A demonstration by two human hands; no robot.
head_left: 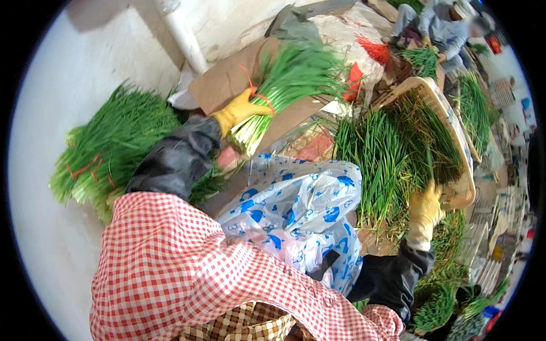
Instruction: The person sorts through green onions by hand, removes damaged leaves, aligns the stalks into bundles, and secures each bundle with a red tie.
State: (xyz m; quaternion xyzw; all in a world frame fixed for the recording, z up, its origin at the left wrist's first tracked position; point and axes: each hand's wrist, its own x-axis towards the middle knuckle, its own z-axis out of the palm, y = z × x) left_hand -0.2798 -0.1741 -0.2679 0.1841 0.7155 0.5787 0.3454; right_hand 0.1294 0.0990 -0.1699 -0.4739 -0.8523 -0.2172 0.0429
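My left hand (234, 112), in a yellow glove, grips a bunch of green chives (293, 77) near its pale cut ends. A red band circles the bunch, and its leaves fan out to the upper right. At the right, my right hand (425, 210), in a paler yellow glove, reaches up to the lower edge of a tilted tan plastic basket (467, 184). Its fingers look stretched out against the loose chives (424, 133) spilling from that basket; the fingertips partly blend into the leaves. Between my arms, a clear plastic sheet with blue prints (290, 210) covers my lap.
Banded bunches of chives (116, 136) are piled against the white wall (45, 170) on the left. Cardboard (227, 85) lies below a white pipe (185, 37). Red ties (372, 50) rest on a pale sack (341, 42). Another person (446, 31) handles greens at the far right.
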